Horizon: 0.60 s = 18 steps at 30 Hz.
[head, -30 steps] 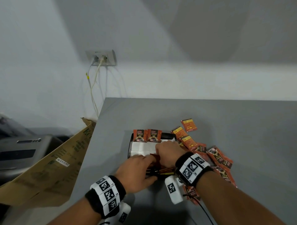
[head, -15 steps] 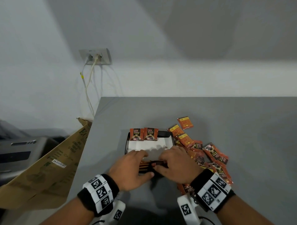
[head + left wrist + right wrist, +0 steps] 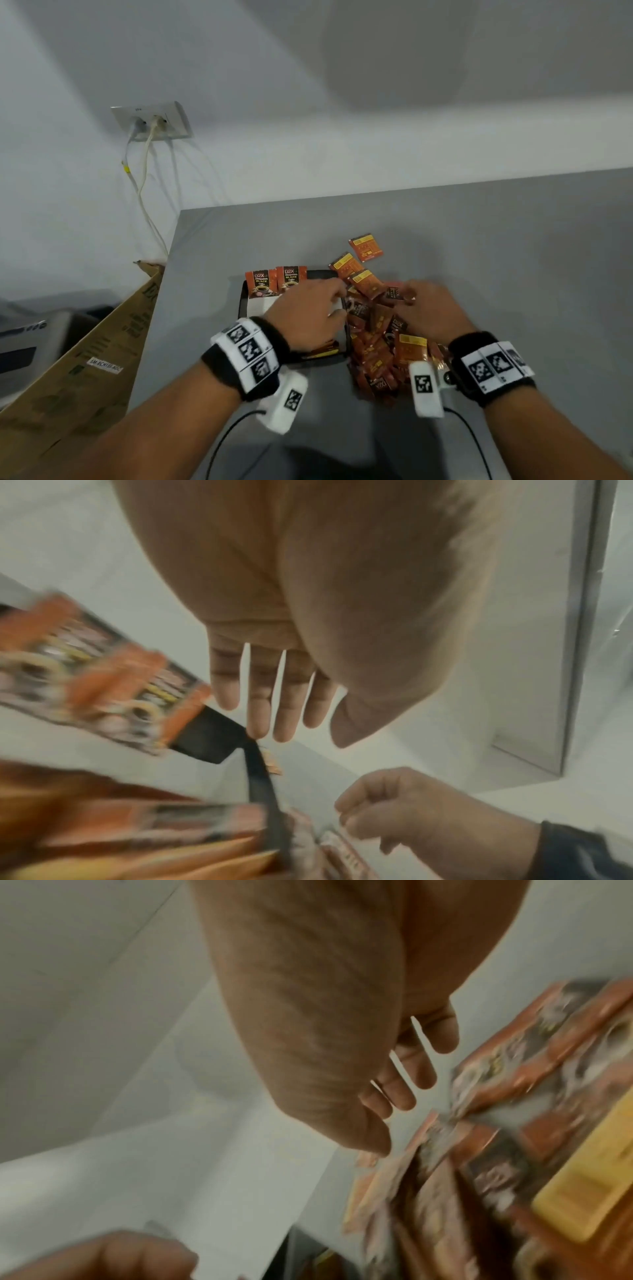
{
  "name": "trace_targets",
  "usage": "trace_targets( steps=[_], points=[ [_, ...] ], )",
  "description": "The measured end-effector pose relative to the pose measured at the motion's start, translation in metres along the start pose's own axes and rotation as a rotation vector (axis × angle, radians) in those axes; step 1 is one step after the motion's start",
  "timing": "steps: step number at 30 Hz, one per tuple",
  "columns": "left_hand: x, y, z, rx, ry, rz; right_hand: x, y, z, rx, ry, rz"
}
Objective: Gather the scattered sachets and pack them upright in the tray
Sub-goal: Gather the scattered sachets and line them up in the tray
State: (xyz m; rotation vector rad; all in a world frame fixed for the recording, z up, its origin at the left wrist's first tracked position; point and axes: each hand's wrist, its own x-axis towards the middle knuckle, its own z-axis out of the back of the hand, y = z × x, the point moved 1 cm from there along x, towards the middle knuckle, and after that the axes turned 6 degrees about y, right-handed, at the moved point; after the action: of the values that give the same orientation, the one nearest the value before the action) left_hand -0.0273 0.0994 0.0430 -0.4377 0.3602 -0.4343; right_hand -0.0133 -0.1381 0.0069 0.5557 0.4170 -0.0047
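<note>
Occupying most of the head view, a grey table [image 3: 479,240] stands against a white wall [image 3: 342,102], with a cardboard box [image 3: 85,359] leaning beside its left edge and a wall socket [image 3: 152,120] with two cables plugged in above. On the table sits a black tray [image 3: 242,301], lined with white paper. Two orange sachets [image 3: 275,282] stand upright side by side against the tray's far wall; a few more lie near the front wall, partly hidden by the left wrist. Just right of the tray, a loose heap of sachets [image 3: 373,346] spreads across the table (faces up, faces down, overlapping), and one single sachet [image 3: 365,247] lies slightly apart at the far end.

Left hand [image 3: 305,315]: positioned over the right part of the tray, back upward. The left wrist view shows its fingers [image 3: 260,696] straight and slightly parted, holding nothing, tips near the tray's black corner.

Right hand [image 3: 428,311]: positioned over the far right side of the heap, back upward. In the right wrist view its fingers [image 3: 424,1069] hang loosely, gently bent, above the blurred sachets, gripping none. Contact with the heap cannot be confirmed; motion blur is heavy.

Both wrists carry black bands [image 3: 246,356] with printed marker squares.
</note>
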Motion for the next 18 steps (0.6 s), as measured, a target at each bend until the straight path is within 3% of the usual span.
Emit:
trace_targets(
  steps=[3,9,13,18],
  points=[
    [0.043,-0.034,-0.004,0.101,0.121,0.024,0.002,-0.019,-0.001,-0.117,0.087,-0.063],
    [0.105,-0.055,-0.037,0.510,0.331,0.044,0.006,-0.019,-0.027,-0.102,0.061,0.044],
    [0.117,-0.046,-0.050,0.562,0.326,0.059,0.014,-0.012,-0.042,-0.223,0.006,0.043],
    [0.120,-0.044,-0.043,0.439,0.413,0.007,0.022,-0.019,-0.046,-0.111,0.013,0.026]
  ],
)
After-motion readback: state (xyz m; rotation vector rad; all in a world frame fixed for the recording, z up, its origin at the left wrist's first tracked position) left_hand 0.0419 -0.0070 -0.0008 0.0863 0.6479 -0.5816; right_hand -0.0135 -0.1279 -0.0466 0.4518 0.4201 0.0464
